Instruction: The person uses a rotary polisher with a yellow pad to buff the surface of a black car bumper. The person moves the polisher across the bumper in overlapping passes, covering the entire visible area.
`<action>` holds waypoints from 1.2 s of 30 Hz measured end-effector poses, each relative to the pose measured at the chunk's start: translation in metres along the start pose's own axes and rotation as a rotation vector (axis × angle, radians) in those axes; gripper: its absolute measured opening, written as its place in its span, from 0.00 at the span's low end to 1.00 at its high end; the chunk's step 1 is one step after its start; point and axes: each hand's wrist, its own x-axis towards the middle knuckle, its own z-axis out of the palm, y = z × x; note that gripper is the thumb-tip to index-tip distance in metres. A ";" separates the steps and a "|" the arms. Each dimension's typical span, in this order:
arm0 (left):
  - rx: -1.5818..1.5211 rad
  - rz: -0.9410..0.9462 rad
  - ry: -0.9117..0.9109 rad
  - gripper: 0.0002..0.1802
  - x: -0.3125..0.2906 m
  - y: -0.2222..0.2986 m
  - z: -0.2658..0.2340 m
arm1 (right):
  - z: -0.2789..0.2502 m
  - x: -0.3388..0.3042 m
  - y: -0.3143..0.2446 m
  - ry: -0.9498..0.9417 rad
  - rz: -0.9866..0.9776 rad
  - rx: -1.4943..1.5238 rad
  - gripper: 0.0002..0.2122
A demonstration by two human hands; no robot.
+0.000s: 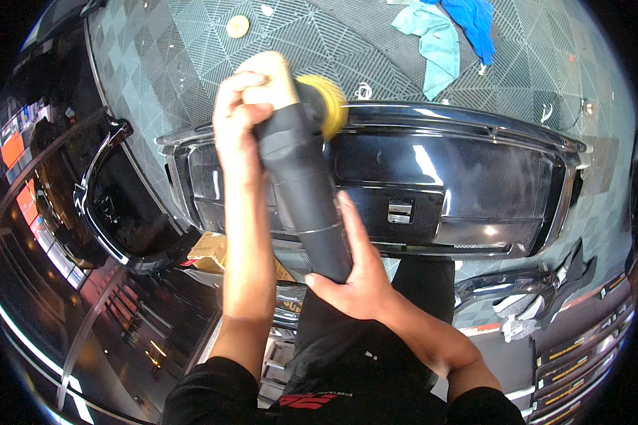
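Both my hands hold a black power polisher (301, 188), slanted across the picture. My left hand (237, 124) is closed around its far end, at the tan-coloured head cover (273, 74). My right hand (361, 280) grips the near end of the body, thumb on one side and fingers on the other. A yellow polishing pad (331, 106) faces right from the polisher's head, its rim blurred. The pad overlaps the far edge of a glossy black car panel (503, 188), which looks like a trunk lid; whether they touch, I cannot tell.
On the tiled floor beyond the panel lie a small yellow disc (238, 27), a teal cloth (436, 53) and a blue cloth (475, 28). A shiny black car body (57, 297) fills the left side. A cardboard box (209, 249) and grey cloths (519, 312) lie nearer me.
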 end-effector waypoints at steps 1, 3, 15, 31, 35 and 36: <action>0.031 0.034 -0.038 0.24 -0.002 -0.001 0.008 | -0.004 -0.004 0.000 0.008 -0.005 0.004 0.53; 0.077 0.039 -0.105 0.21 -0.008 -0.003 0.033 | -0.022 -0.015 -0.008 0.043 0.032 0.032 0.54; -0.225 0.150 -0.438 0.09 -0.035 -0.029 0.175 | -0.075 -0.072 0.003 0.426 0.194 0.189 0.57; -0.023 0.195 -0.145 0.20 -0.012 -0.005 -0.024 | 0.026 0.000 0.026 0.003 0.062 -0.014 0.57; -0.076 0.124 0.004 0.22 -0.004 0.000 -0.063 | 0.043 0.021 0.020 -0.119 0.125 -0.043 0.56; -0.100 0.108 0.019 0.22 -0.003 0.003 -0.071 | 0.047 0.025 0.018 -0.110 0.097 -0.057 0.55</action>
